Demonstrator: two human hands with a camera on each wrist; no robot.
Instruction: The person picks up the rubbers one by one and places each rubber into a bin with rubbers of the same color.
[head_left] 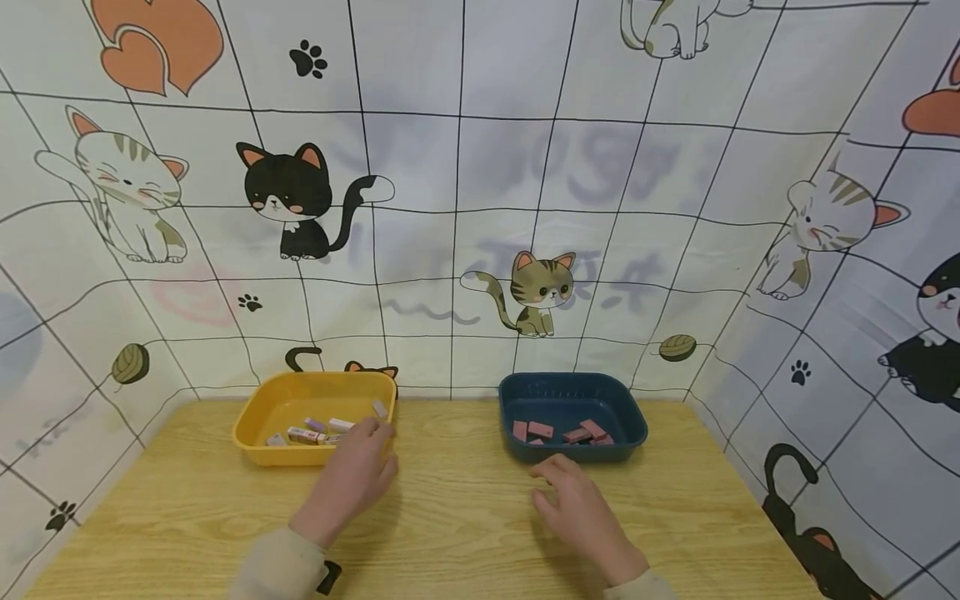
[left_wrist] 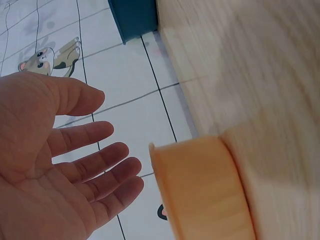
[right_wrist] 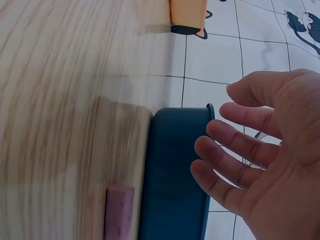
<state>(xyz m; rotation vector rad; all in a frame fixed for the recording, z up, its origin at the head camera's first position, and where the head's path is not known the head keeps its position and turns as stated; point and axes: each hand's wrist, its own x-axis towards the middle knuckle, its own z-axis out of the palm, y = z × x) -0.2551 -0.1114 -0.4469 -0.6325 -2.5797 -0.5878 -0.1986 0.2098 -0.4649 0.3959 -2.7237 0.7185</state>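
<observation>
My left hand [head_left: 354, 473] reaches over the near right corner of a yellow bin [head_left: 262, 417]. In the left wrist view its fingers are spread loosely, with nothing between them. Inside lie several small white and purple blocks, among them a white block with printing [head_left: 306, 436]; the hand hides part of them. Close to the front wall of a dark blue bin [head_left: 630, 442] is my right hand [head_left: 581, 512], fingers loosely bent and holding nothing. Several pink blocks [head_left: 540, 430] lie in that bin. The right wrist view shows a pink block [right_wrist: 119, 212] on the table beside the blue bin.
Both bins stand at the back of a light wooden table [head_left: 450, 500], with a gap between them. Behind and at the sides hangs a white sheet [head_left: 420, 250] printed with cats and grid lines. A dark band [head_left: 328, 577] shows at the left wrist.
</observation>
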